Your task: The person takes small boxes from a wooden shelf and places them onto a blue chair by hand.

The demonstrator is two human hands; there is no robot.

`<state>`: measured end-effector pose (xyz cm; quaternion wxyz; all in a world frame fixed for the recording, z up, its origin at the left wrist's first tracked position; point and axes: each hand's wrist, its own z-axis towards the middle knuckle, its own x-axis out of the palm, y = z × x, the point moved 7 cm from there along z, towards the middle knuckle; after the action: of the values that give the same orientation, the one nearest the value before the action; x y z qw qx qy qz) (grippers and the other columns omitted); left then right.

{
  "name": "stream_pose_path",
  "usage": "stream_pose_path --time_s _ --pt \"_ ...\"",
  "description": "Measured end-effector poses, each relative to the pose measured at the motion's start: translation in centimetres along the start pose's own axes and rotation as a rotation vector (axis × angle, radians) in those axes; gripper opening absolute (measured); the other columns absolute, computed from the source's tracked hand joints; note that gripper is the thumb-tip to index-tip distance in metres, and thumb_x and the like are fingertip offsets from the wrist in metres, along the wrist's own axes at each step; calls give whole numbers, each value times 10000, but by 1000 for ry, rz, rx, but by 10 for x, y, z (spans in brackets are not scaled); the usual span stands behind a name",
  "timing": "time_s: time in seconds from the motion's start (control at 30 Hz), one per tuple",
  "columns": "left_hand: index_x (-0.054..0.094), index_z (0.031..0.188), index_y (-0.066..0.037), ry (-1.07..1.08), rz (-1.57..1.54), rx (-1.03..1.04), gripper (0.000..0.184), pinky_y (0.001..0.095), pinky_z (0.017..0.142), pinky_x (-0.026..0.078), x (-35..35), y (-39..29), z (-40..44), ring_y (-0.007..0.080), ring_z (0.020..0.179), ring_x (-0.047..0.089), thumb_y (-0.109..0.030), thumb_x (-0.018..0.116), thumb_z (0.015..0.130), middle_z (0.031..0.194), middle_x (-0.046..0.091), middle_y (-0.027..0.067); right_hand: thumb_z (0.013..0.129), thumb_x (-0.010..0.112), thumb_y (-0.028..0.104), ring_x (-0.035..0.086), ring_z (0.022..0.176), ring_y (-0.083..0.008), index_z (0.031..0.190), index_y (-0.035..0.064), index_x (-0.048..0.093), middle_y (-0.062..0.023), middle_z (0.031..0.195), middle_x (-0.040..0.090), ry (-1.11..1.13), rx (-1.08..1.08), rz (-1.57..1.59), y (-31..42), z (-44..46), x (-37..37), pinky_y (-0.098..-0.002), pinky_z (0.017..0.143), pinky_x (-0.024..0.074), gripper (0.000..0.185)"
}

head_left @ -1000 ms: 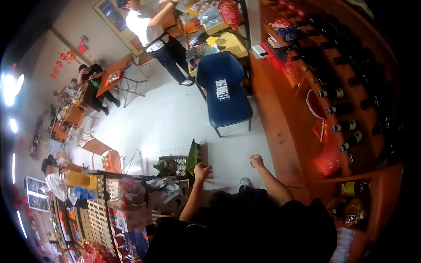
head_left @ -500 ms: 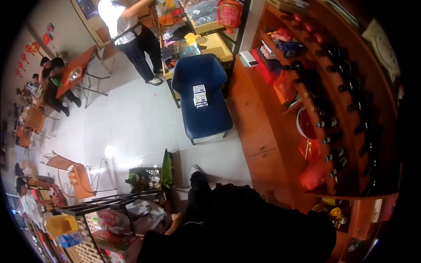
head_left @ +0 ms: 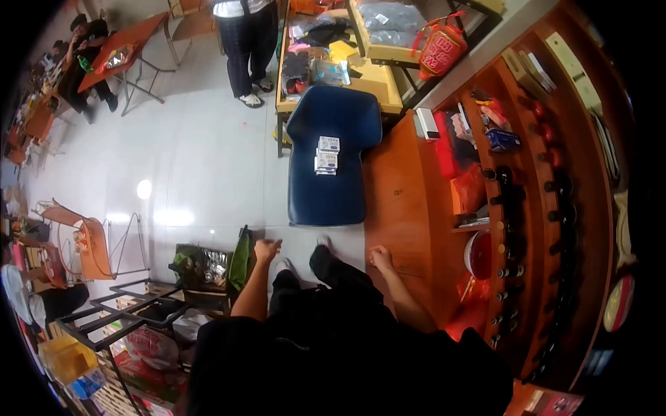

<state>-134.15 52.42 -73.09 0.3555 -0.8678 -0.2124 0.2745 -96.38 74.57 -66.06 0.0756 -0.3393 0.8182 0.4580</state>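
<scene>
Both my hands hang in front of me, above the floor, as I stand before a blue chair (head_left: 326,197). My left hand (head_left: 266,249) is loosely closed, with nothing seen in it, close to a green bag (head_left: 241,260). On the other side, my right hand (head_left: 380,257) is curled shut near the front of the wooden cabinet (head_left: 399,201); it holds nothing that I can see. Small white boxes (head_left: 327,156) with blue print lie in a stack on the chair seat, out of reach of both hands.
To the right rises a wooden shelf with dark bottles (head_left: 510,270). A table with packages (head_left: 333,69) stands behind the chair. A black metal rack (head_left: 132,312) is at the lower left, a folding chair (head_left: 94,246) beyond it. Another person (head_left: 246,45) stands at the back.
I have come closer to the blue chair. Both my hands have swung forward into view; before, only the left showed, low down. The standing person now appears higher in the view.
</scene>
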Motion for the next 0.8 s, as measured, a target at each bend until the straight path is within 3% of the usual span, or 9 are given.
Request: stream_pose_path --time_s 0.13,0.17,0.27,0.4,0.47,0.53,0.57,0.7,0.8 --pt "689 872 -2 180 -272 -223 307 281 508 483 48 -17 30 154 539 598 -267 534 869 736 678 97 861 430 77 527 551 -126 955 37 583 -58 694 575 92 104 21 -8 53 13 -252 473 437 184" --pt "647 1011 -9 251 -271 -318 319 295 455 452 64 -7 39 158 517 568 -258 490 886 759 668 112 853 436 90 532 552 -134 949 43 580 -64 697 576 96 191 -31 -1 59 13 -254 471 443 179" --pt "609 1076 -25 331 -187 -510 328 305 437 444 103 12 52 171 517 560 -264 515 871 751 658 128 849 444 105 539 557 -150 958 51 575 -73 695 577 133 350 24 -6 100 21 -264 484 453 179" --pt "576 1050 -56 354 -99 -624 303 329 395 422 140 8 85 187 505 532 -269 530 840 832 653 145 833 464 103 540 533 -168 977 36 558 -89 676 579 216 408 1 -14 184 44 -290 467 445 185" --pt "580 1021 -61 371 -48 -565 325 334 417 438 156 -2 119 181 516 531 -320 505 839 790 620 103 828 470 101 529 490 -161 1007 44 560 -83 654 577 352 312 4 -13 238 66 -291 428 431 208" --pt "580 974 -33 332 -3 -356 338 354 469 472 182 14 179 189 553 550 -311 463 822 758 602 95 823 473 92 527 468 -155 1043 52 559 -79 644 579 343 331 -36 -5 285 87 -290 400 422 239" --pt "575 1060 -22 404 222 -199 386 394 621 514 188 -3 205 252 722 618 -278 459 796 888 632 155 818 474 85 532 473 -154 1086 55 548 -83 649 582 362 284 -71 6 310 97 -288 403 428 279" --pt "483 1274 -27 258 129 -226 553 356 968 398 215 -70 268 319 1166 504 -242 495 765 1242 524 225 805 485 79 544 500 -147 1311 67 398 -88 677 596 391 193 -112 61 380 128 -280 438 455 514" --pt "454 1301 -23 217 23 -151 587 350 984 384 232 -120 301 346 1187 478 -203 518 745 1280 493 225 810 494 90 563 545 -140 1382 78 311 -89 704 607 422 211 -66 108 404 145 -274 489 477 600"
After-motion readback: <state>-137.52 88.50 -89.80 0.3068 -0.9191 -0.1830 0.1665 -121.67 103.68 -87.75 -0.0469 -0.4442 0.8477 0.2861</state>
